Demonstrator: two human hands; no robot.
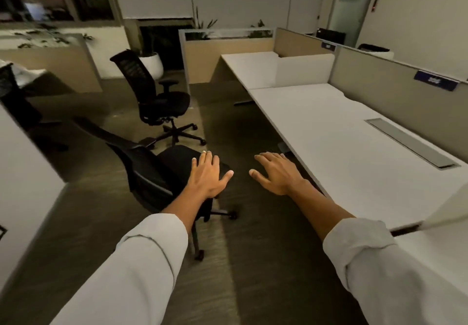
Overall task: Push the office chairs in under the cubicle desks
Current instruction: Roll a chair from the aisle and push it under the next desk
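A black mesh office chair (149,170) stands in the aisle just ahead of me, its seat facing the white cubicle desk (336,144) on the right. My left hand (209,175) is stretched out flat over that chair's seat, fingers apart, holding nothing; whether it touches the seat is unclear. My right hand (274,174) hovers open over the floor between the chair and the desk's front edge. A second black office chair (157,96) stands farther down the aisle, pulled out and turned toward the far white desk (250,67).
Grey partitions (395,96) back the desks on the right. A white cabinet or desk end (22,167) flanks the aisle on my left, with a third dark chair (15,101) behind it. A white planter (152,65) stands at the far end. Carpeted aisle runs between.
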